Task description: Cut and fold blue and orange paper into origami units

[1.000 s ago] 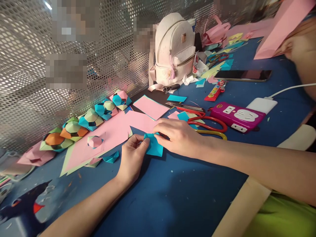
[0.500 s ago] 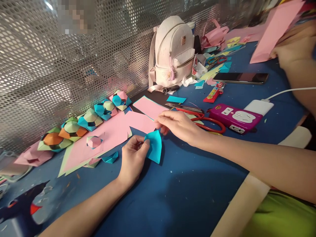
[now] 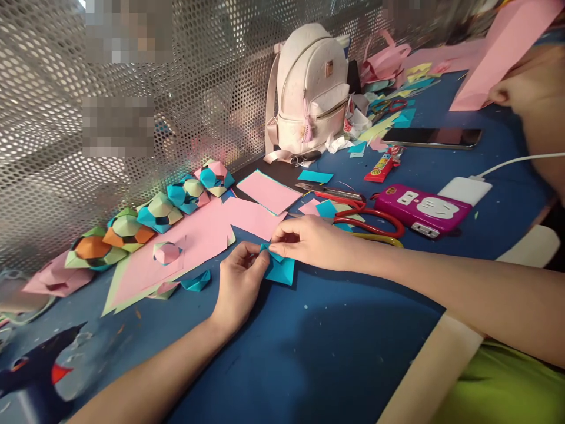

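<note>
A small piece of blue paper (image 3: pixel 281 272) is held between my two hands above the blue table (image 3: pixel 335 341). My left hand (image 3: pixel 242 277) pinches its left edge between thumb and fingers. At its upper edge, my right hand (image 3: pixel 304 240) grips the paper with thumb and forefinger, and a corner there is bent over. My right fingers hide part of it. Left of my hands lie a folded blue paper piece (image 3: pixel 196 281) and a small pink and blue folded piece (image 3: pixel 168 253), the latter on large pink sheets (image 3: pixel 203 232).
Folded paper balls (image 3: pixel 159 212) line the perforated metal panel (image 3: pixel 185 88). Behind my right hand are red-handled scissors (image 3: pixel 375 219), a purple power strip (image 3: pixel 421 209), a phone (image 3: pixel 435 137) and a white backpack (image 3: pixel 311 88). A glue gun (image 3: pixel 39 365) stands front left. Another person's hand (image 3: pixel 525 82) holds pink paper at right.
My right hand has moved down and left onto the blue paper and taken hold of its upper edge, bending it over. My left hand keeps its pinch.
</note>
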Demonstrator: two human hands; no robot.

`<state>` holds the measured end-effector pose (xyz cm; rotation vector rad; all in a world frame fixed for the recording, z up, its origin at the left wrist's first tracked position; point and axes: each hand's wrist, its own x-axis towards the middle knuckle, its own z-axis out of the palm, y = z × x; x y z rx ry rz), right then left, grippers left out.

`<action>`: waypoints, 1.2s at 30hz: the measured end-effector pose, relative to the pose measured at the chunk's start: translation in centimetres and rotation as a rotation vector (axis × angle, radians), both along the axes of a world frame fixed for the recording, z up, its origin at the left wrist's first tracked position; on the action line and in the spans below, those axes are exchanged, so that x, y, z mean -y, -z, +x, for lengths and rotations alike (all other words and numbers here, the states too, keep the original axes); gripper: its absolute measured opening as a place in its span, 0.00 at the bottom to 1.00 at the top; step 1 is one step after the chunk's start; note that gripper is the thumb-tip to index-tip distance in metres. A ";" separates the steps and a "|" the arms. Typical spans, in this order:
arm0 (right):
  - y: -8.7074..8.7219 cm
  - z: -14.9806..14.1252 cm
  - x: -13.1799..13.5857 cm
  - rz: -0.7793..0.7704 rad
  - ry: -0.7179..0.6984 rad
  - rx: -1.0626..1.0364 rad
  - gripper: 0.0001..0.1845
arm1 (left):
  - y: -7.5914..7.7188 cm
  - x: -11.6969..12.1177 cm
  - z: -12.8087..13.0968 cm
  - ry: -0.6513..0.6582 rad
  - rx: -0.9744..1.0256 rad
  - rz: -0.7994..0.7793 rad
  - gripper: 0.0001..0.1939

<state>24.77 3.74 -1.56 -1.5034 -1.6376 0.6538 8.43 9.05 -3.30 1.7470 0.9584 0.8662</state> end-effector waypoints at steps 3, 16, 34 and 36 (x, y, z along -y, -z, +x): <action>0.1 -0.2 0.1 0.039 0.012 0.029 0.06 | 0.1 0.0 -0.1 0.010 0.004 -0.015 0.10; 0.6 0.0 0.0 0.067 0.010 0.062 0.06 | 0.7 -0.2 -0.4 0.071 0.085 -0.115 0.12; 0.3 -0.2 0.3 0.036 0.052 0.112 0.05 | 0.9 -0.4 -0.3 0.051 0.157 -0.159 0.12; 0.3 -0.1 0.3 0.005 0.070 0.145 0.05 | 0.9 -0.4 -0.3 0.036 0.154 -0.157 0.12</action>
